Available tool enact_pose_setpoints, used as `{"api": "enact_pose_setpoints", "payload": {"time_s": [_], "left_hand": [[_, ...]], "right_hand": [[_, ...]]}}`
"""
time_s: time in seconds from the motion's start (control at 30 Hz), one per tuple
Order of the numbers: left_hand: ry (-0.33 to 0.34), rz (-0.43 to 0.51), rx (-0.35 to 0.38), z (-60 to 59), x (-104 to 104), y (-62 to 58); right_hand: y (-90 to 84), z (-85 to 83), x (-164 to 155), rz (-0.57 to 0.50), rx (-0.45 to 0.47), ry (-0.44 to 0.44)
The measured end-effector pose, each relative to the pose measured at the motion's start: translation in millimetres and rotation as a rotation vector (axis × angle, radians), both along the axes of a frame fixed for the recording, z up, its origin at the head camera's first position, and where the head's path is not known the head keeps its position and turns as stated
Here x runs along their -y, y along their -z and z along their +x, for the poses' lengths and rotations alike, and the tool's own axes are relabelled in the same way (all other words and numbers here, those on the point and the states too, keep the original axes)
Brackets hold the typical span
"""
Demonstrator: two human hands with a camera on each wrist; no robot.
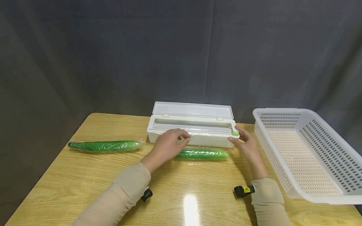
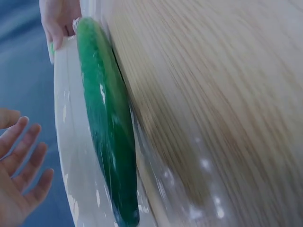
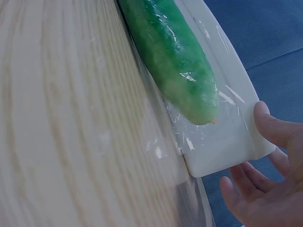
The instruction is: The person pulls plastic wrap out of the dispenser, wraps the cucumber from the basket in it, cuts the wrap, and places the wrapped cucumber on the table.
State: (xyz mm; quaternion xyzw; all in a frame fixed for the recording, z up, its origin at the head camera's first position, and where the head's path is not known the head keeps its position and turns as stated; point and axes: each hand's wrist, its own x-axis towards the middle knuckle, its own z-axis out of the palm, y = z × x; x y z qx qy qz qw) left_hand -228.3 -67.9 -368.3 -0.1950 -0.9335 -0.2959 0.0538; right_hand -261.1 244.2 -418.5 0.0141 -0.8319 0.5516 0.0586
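Near the desk's (image 1: 85,175) far edge, at mid-width, stands the white film dispenser (image 1: 195,133) (lid raised). Just in front of it lies a film-wrapped cucumber (image 1: 202,153). Left hand (image 1: 167,147), fingers relaxed, rests against the dispenser's front, grasping nothing. Right hand (image 1: 245,142), released, touches its right end. A second wrapped cucumber (image 1: 106,146) lies toward the left edge; a white basket (image 1: 285,179) occupies the right edge.

Dark grey cloth backdrop (image 1: 113,56) across whole upper half of frame, w/ vertical seam near centre. Light wooden table (image 1: 85,175) w/ visible grain filling lower half, rounded corner at upper left; bright glare spot bottom centre.
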Motion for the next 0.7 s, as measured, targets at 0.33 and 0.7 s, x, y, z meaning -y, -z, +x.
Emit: {"api": "enact_pose_setpoints", "payload": {"time_s": [0.33,0.7], "left_hand": [[0.130,0.001,-0.026,-9.0,-42,-0.3],[0.226,0.062,-0.063,-24.5,-81,0.8]], "right_hand": [[-1.3,-0.1,1,-0.031,-0.001,0.025],[0.9,1.1,4,-0.067,0.006,0.025]]}}
